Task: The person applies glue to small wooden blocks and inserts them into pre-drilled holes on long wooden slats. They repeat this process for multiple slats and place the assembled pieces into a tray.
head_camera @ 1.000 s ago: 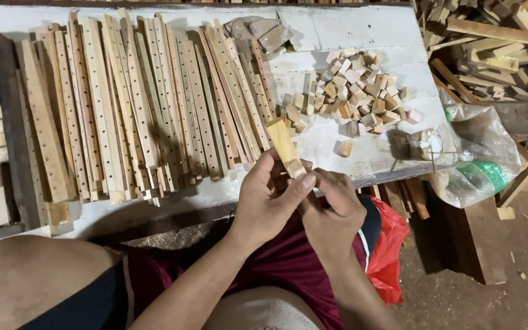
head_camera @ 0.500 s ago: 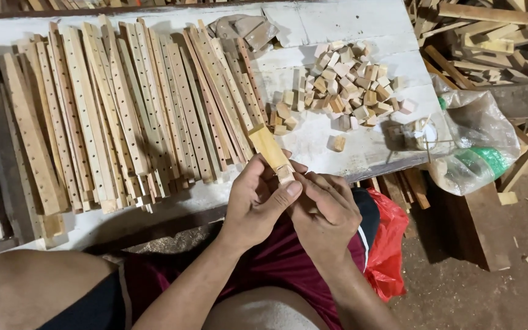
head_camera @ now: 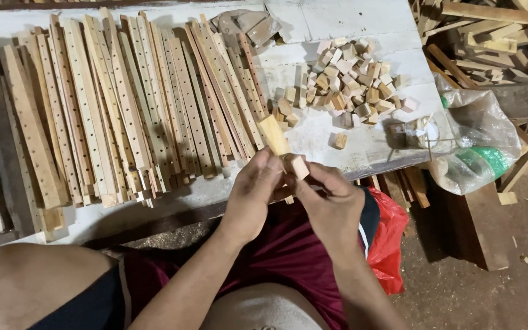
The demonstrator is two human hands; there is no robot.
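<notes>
Since the earlier frame, a small wooden block (head_camera: 299,166) has been brought to the lower end of the wooden strip (head_camera: 274,135), pinched by the right hand (head_camera: 331,205). The strip is gripped by the left hand (head_camera: 255,194). Beyond both hands, drilled slats (head_camera: 123,110) and loose blocks (head_camera: 349,79) are spread on the white table (head_camera: 349,24).
</notes>
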